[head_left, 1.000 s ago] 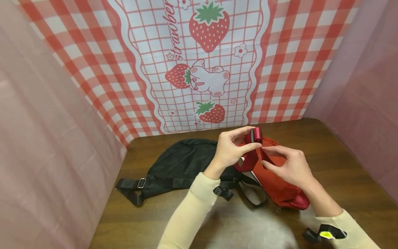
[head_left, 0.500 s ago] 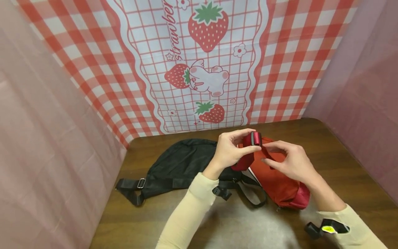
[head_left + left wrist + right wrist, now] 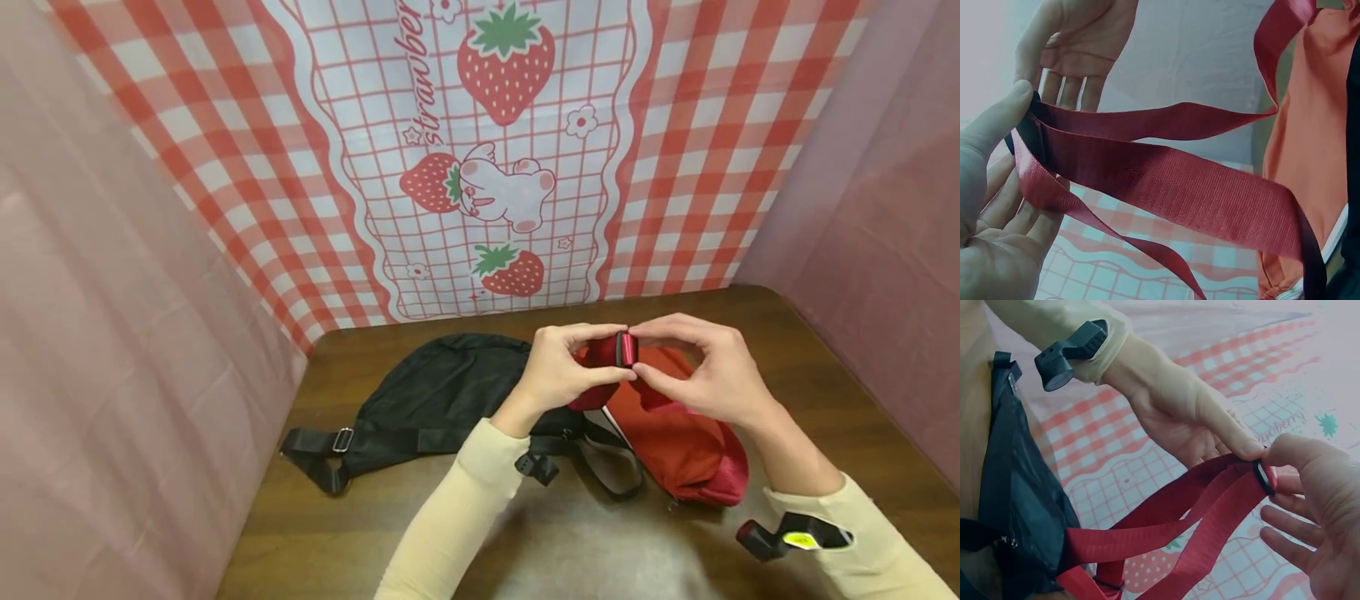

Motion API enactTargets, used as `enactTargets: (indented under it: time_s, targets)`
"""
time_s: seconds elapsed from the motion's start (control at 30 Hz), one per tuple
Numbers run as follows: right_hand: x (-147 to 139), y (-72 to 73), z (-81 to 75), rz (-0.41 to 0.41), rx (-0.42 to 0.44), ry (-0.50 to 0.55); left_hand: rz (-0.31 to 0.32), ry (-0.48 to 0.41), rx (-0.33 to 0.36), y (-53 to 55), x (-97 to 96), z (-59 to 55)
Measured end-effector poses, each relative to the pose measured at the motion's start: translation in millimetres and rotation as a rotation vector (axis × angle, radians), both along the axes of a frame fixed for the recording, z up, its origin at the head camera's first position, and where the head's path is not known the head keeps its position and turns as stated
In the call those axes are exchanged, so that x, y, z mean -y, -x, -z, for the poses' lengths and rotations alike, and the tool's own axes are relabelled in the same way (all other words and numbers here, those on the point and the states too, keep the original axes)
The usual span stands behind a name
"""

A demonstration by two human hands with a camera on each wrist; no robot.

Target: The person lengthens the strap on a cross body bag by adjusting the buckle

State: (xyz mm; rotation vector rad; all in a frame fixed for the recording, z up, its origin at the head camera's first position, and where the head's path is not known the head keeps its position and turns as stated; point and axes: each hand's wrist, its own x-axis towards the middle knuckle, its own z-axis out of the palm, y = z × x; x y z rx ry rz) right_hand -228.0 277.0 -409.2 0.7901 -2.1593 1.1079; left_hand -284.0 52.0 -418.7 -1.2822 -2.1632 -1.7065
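Note:
Raised over a red bag (image 3: 660, 446) is its red webbing strap (image 3: 1172, 187), which threads through a dark-framed slider buckle (image 3: 626, 350). My left hand (image 3: 558, 367) pinches the buckle between thumb and fingers from the left. From the other side, my right hand (image 3: 712, 367) pinches its right edge, thumb below and fingers above. The right wrist view shows both thumbs close together at the buckle (image 3: 1264, 478). Several lengths of strap hang from it, and one narrower tail (image 3: 1147, 250) drops loose in the left wrist view.
A black bag (image 3: 442, 383) lies flat to the left, touching the red one. Its strap, with a metal slider (image 3: 342, 440), reaches toward the table's left side. The wooden table (image 3: 585, 550) has a checked strawberry cloth (image 3: 502, 192) behind it and pink curtains at both sides.
My right hand has risen and moved left, from the strap beside the buckle onto the buckle itself. The buckle sits slightly lower and further right, still in my left hand.

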Motion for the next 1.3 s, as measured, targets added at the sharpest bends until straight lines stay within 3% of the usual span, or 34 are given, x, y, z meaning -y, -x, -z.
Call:
enactTargets:
  time_s: [0.1,0.27,0.37,0.47,0.57,0.73,0.9,1.03,1.17,1.3]
  targets:
    - [4,3.1,2.4,0.027,-0.063,-0.004,-0.002,0.012,0.004,1.4,1.6,2.3]
    - [7,1.0,-1.9,0.078,-0.022,0.009,-0.007,0.009,0.008,3.8,6.2,4.9]
    - [1,-4.2,-7.2,0.087,-0.001,0.094,-0.01,0.005,0.027,4.1,6.5,5.1]
    - [-4,-7.1,-11.6,0.045,0.008,0.166,-0.02,0.005,0.036,3.9,5.3,4.5]
    - [-2,-5.6,-12.3,-0.003,0.045,0.161,-0.02,0.0,0.033,3.3,2.8,3.1]
    - [2,-1.7,-8.9,-0.045,0.07,0.209,0.018,-0.011,0.043,2.5,-1.9,2.4]
    - [0,0.0,-10.5,-0.192,0.059,0.399,0.022,-0.014,0.058,3.4,-3.1,4.2]
    - [0,0.6,-9.3,-0.276,0.098,0.402,0.026,0.002,0.057,4.2,-3.3,4.8]
    - [3,-0.1,-7.6,-0.222,0.144,0.355,0.028,0.012,0.049,3.8,-4.8,4.8]
    - [6,-0.2,-10.9,-0.105,0.089,0.382,0.034,0.019,0.042,3.7,-7.2,5.2]
